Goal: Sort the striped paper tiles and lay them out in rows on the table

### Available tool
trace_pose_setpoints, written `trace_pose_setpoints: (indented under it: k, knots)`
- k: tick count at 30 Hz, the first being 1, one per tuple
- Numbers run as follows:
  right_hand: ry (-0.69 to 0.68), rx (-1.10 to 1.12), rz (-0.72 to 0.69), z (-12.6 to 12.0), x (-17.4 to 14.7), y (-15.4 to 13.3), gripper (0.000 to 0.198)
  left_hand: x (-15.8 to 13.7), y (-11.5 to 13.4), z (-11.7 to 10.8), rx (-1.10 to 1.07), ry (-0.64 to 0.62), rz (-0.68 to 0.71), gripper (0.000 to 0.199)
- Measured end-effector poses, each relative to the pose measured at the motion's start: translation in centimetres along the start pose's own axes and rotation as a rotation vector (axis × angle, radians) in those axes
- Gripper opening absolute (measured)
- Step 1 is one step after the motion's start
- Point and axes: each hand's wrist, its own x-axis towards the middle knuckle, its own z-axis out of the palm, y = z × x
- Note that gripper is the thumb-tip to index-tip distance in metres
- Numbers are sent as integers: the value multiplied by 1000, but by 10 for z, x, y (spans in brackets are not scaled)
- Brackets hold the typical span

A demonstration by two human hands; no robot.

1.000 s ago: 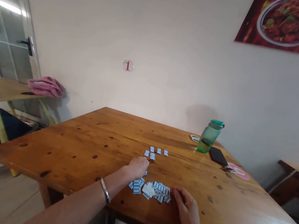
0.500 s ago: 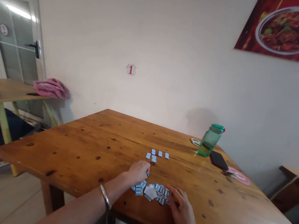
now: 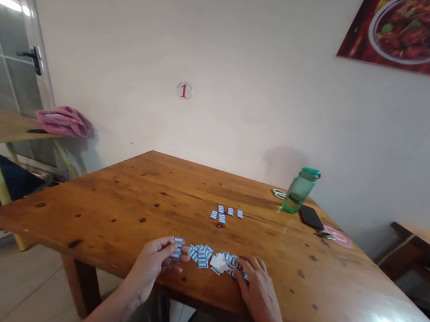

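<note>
My left hand [image 3: 154,261] is closed, pinching a small blue-and-white card [image 3: 177,247] between thumb and fingers just above the table's near edge. To its right lies a loose pile of similar cards [image 3: 201,256]. Beside that is a second heap with white card backs [image 3: 219,262] facing up. My right hand [image 3: 256,281] rests on the right end of this heap, its fingers apart and partly covering the cards under them. Farther out, several cards [image 3: 222,218] lie face up in a small group.
The wooden table [image 3: 124,191] carries a green water bottle [image 3: 300,191], a white looped cable [image 3: 279,193], a black phone [image 3: 311,217] and a pink round tag [image 3: 341,238] at the far right. A pink cloth [image 3: 63,121] sits on another table to the left, where a person's legs show.
My left hand has drawn back from beyond the pile toward the left near edge, now showing a card in its grip. My right hand stays at the heap. The view has shifted slightly.
</note>
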Motion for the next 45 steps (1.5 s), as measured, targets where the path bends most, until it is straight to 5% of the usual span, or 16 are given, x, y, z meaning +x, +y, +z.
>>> trace_pose_setpoints:
  k: [9,25,34,45]
  knots:
    - [34,-20,-8,6,-3,6,18,-23,-15,-6,-357,26,-146,19]
    - [167,-167,56,7,-6,4,24,-40,-31,-22,-334,121,-218,10]
    - [113,-132,-171,35,-15,-65,35,-49,-42,-19,-358,95,-263,21]
    - [123,-122,-326,33,-34,-57,44,-50,-51,-11,-410,78,-297,21]
